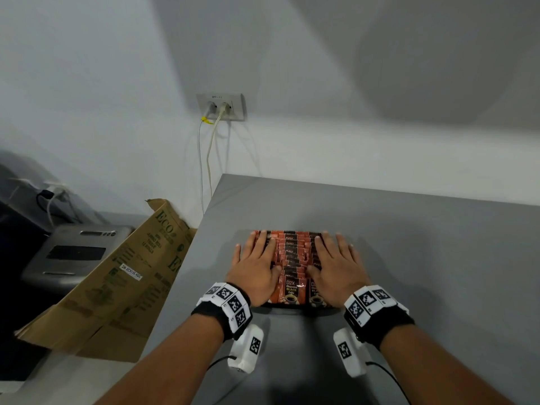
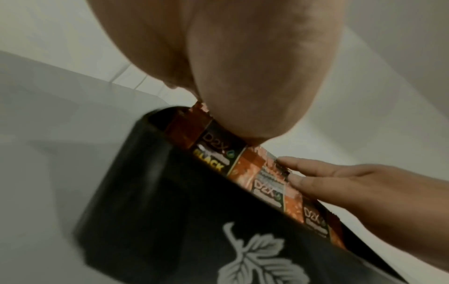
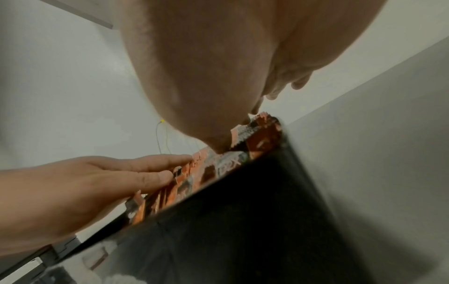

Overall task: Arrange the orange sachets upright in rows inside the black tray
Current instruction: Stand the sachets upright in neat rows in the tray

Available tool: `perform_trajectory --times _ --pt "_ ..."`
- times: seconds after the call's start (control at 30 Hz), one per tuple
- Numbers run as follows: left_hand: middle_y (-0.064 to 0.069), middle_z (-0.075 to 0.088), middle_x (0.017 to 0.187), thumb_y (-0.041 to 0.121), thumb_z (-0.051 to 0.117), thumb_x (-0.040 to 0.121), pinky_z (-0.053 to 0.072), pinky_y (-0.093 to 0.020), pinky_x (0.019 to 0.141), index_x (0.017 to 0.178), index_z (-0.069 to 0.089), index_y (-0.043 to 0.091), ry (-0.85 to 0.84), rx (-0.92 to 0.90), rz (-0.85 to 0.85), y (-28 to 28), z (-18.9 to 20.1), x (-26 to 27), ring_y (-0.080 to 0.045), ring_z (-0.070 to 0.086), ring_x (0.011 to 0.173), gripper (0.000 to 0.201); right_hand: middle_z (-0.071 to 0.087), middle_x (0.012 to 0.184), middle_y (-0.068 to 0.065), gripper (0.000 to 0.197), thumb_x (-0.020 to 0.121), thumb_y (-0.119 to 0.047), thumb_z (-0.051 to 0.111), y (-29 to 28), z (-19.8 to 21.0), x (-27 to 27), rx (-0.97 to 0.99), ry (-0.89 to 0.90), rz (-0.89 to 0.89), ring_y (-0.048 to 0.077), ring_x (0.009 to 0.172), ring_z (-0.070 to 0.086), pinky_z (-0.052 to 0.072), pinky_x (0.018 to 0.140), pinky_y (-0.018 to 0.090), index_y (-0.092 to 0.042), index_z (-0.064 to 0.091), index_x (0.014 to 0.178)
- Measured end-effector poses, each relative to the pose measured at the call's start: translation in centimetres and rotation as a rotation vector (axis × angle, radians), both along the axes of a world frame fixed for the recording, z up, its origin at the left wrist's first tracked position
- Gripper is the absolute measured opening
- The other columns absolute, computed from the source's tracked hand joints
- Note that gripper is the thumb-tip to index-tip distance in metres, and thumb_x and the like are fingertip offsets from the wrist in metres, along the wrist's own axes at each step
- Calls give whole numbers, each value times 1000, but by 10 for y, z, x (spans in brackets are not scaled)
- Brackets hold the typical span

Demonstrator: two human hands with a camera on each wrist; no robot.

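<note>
Rows of orange sachets (image 1: pixel 292 258) stand upright in the black tray (image 1: pixel 292 310) on the grey table. My left hand (image 1: pixel 255 266) lies flat on the tops of the left rows with straight, spread fingers. My right hand (image 1: pixel 336 263) presses flat on the right rows in the same way. In the left wrist view my palm rests on the sachets (image 2: pixel 252 173) above the tray wall (image 2: pixel 170 211), which bears a white leaf print; the right hand's fingertips (image 2: pixel 298 179) touch the packets. The right wrist view shows the tray wall (image 3: pixel 243 221), the sachets (image 3: pixel 206 169) and the left hand's fingers (image 3: pixel 150 178).
The grey table (image 1: pixel 423 258) stretches to the right and back to the white wall. Its left edge runs close beside the tray. Past that edge lean a brown cardboard box (image 1: pixel 117 282) and a grey appliance (image 1: pixel 73 252). A wall socket (image 1: pixel 220 108) has cables hanging down.
</note>
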State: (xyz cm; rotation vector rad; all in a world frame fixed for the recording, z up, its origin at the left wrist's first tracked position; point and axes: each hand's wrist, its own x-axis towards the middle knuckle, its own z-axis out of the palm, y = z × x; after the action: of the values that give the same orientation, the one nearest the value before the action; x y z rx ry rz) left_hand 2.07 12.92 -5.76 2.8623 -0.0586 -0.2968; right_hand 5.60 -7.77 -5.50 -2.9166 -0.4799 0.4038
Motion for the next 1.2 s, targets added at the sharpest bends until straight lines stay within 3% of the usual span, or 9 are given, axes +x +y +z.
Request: perform_trajectory --times 0.2,0.53,0.7,0.93,1.2 --pt "3 -11 166 51 27 101 -5 -49 123 159 3 24 -87 -46 33 0 -4 6 -20 -16 152 69 -16 166 -1 74 100 -61 22 3 -5 5 16 9 9 29 152 -17 -3 124 48 -27 -10 157" --pt "1 -17 166 61 13 99 -14 -48 119 158 -7 21 -38 44 3 2 -19 7 -20 -23 150 74 -19 166 -2 74 98 -65 15 9 -17 2 -7 11 21 31 152 -19 -5 123 51 -31 -14 156" --pt "5 -19 164 60 14 100 -16 -48 119 159 -7 24 -67 23 -15 4 -16 4 -19 -24 150 72 -17 166 -3 74 96 -67 12 12 -9 1 10 -13 29 30 152 -19 -7 123 51 -32 -13 156" --pt "1 -9 167 49 12 102 -20 -44 118 159 -3 18 -52 96 -156 5 -13 -9 -19 -20 151 66 -7 168 -3 70 100 -60 13 22 -3 -17 -65 -40 244 23 153 -16 -13 122 48 -25 -2 159" --pt "1 -11 167 55 10 101 -17 -46 120 159 -4 19 -21 66 -127 7 -17 -12 -17 -20 151 70 -11 167 -2 73 99 -62 16 20 -7 -21 -49 -21 204 24 153 -17 -15 120 46 -27 -6 159"
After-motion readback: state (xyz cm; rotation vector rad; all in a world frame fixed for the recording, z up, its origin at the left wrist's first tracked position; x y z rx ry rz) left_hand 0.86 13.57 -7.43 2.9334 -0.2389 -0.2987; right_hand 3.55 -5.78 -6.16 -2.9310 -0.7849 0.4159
